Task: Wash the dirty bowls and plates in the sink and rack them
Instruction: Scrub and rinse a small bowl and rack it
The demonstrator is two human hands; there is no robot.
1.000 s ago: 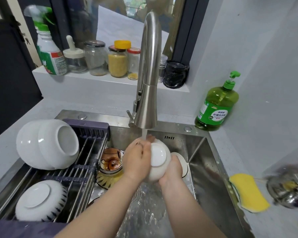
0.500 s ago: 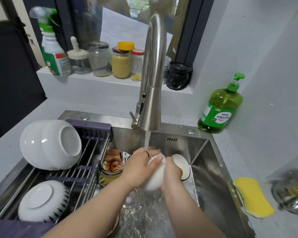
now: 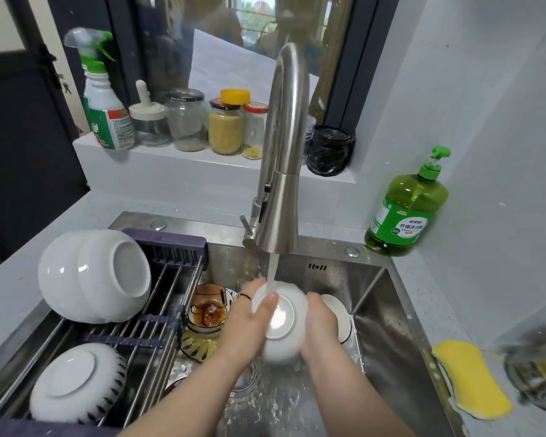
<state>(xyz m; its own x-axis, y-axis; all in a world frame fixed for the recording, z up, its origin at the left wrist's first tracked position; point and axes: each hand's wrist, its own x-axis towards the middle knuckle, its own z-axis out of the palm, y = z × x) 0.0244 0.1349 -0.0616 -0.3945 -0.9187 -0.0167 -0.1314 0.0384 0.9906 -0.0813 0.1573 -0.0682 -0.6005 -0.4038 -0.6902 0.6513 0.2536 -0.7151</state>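
1. Looking down, we see one white bowl [image 3: 281,323] turned bottom-up toward us, its foot ring showing, glossy and wet, held above the steel sink [image 3: 388,326] under the running water [image 3: 271,269].
2. Our left hand [image 3: 245,323] grips the bowl's left side, thumb lying on its base; a dark ring [image 3: 245,296] sits on one finger. Our right hand [image 3: 320,326] cups the right side, fingers curled around it.
3. On the rack [image 3: 164,298] over the sink's left half we count three bowls: one patterned bowl [image 3: 73,380] upside down nearest us, and two nested white bowls [image 3: 95,275] lying on their sides farther back.
4. In the basin we count three other dishes: a yellow-patterned dish [image 3: 199,342], a brown-stained bowl [image 3: 207,310] stacked on it, and a dark-rimmed white dish [image 3: 341,320] behind our right hand.
5. One yellow sponge [image 3: 473,380] lies on the counter [image 3: 438,310] to the right; farther back stand one faucet [image 3: 281,171] and one green soap bottle [image 3: 407,209].
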